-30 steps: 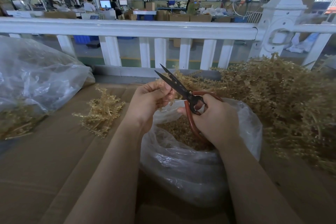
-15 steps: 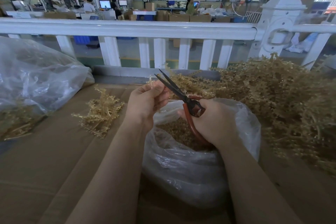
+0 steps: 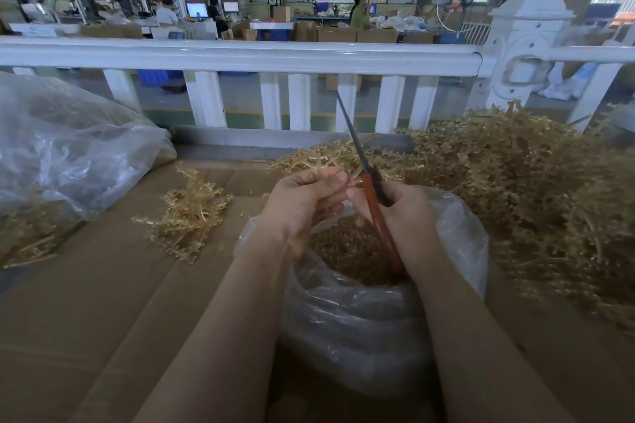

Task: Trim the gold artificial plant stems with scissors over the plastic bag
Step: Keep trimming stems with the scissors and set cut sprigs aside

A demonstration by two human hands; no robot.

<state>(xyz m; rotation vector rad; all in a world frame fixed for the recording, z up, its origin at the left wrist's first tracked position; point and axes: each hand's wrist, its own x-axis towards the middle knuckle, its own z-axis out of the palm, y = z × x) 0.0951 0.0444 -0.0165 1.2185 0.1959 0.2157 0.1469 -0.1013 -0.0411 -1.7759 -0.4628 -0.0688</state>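
Observation:
My right hand (image 3: 405, 220) grips the red-handled scissors (image 3: 372, 196), blades closed and pointing up and away. My left hand (image 3: 305, 206) pinches a thin gold stem (image 3: 350, 182) right beside the scissors' pivot. Both hands hover above the open clear plastic bag (image 3: 360, 319), which holds gold trimmings (image 3: 343, 247). A big heap of gold plant stems (image 3: 522, 203) lies to the right, spreading behind the hands.
A small bunch of gold stems (image 3: 189, 213) lies on the cardboard surface (image 3: 103, 302) to the left. A large clear bag (image 3: 62, 154) with gold stems sits at far left. A white railing (image 3: 240, 55) runs across behind the work surface.
The scissor blades were spread open and slanted left; now they are closed and point nearly straight up. My left hand stays on the stem, close to the scissors.

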